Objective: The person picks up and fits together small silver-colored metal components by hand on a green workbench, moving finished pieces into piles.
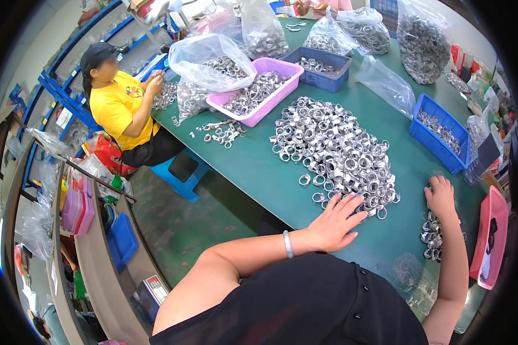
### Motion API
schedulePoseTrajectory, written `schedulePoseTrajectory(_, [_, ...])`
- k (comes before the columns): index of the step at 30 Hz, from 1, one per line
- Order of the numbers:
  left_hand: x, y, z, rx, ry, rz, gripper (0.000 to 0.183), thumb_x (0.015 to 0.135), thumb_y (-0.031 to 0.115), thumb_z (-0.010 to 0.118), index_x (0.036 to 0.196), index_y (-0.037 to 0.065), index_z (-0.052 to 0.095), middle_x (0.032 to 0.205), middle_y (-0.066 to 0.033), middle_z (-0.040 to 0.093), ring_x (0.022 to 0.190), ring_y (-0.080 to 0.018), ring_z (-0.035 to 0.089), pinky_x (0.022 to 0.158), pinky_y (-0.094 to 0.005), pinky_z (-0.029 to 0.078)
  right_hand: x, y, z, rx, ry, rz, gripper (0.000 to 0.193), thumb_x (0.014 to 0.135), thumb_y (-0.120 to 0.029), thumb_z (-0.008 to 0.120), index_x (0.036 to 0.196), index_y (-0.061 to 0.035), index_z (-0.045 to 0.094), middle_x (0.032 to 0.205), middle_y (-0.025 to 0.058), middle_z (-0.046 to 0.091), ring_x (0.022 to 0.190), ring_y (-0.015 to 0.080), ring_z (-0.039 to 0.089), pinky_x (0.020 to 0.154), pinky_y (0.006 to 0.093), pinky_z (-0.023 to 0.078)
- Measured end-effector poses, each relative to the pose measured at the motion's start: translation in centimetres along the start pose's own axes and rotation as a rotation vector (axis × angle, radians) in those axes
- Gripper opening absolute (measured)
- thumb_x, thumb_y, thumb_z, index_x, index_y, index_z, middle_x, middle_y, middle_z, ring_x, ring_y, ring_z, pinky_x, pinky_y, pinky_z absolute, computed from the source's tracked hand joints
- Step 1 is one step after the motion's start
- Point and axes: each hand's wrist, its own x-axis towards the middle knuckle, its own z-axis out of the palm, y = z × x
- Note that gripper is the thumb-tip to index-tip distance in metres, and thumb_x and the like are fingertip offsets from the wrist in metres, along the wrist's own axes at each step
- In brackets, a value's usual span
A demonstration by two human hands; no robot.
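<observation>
A large heap of shiny metal ring clamps (334,144) lies on the green table. My left hand (336,223), with a pale bangle at the wrist, rests at the heap's near edge. Its fingers are spread, their tips touching the closest clamps, and nothing is gripped. Farther right, my right hand (441,198) is palm down on the tabletop, fingers apart and slightly bent, with no held thing showing. Just below it, partly behind my forearm, sits a smaller group of clamps (431,237).
A blue bin (440,133) of clamps stands right of the heap, and a pink basket (489,238) at the right edge. Behind are a pink tray (290,70), a dark blue bin (341,79) and filled plastic bags (423,49). A co-worker in yellow (118,106) sits at far left.
</observation>
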Motion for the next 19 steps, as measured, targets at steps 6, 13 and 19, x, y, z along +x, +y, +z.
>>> schedulePoseTrajectory(6, [0.0,0.0,0.0,-0.014,-0.003,0.002,0.051,0.080,0.019,0.065,0.126,0.007,0.046,0.139,-0.0212,0.033,0.129,-0.0409,0.033,0.105,-0.0555,0.024,-1.7,1.3,-0.8,0.082,-0.055,0.079,0.033,0.075,-0.016,0.066,0.106,-0.0066,0.058,0.107,0.0143,0.055,0.108,0.0365,0.049,0.087,0.0476,0.043])
schedulePoseTrajectory(13, [-0.2,-0.1,0.0,-0.008,-0.002,-0.002,0.052,0.080,0.019,0.065,0.127,0.007,0.046,0.141,-0.0215,0.032,0.130,-0.0414,0.032,0.106,-0.0556,0.023,-1.4,1.1,-0.9,0.129,-0.090,0.122,0.029,0.076,-0.015,0.066,0.103,-0.0060,0.059,0.107,0.0163,0.056,0.106,0.0375,0.049,0.086,0.0476,0.044])
schedulePoseTrajectory(19, [-0.2,-0.1,0.0,-0.009,-0.012,-0.003,0.052,0.080,0.021,0.065,0.127,0.008,0.046,0.140,-0.0211,0.032,0.131,-0.0413,0.031,0.107,-0.0556,0.022,-1.9,1.6,-0.5,0.122,-0.084,0.082,0.028,0.076,-0.013,0.065,0.102,-0.0037,0.059,0.117,0.0206,0.052,0.106,0.0389,0.051,0.088,0.0456,0.044])
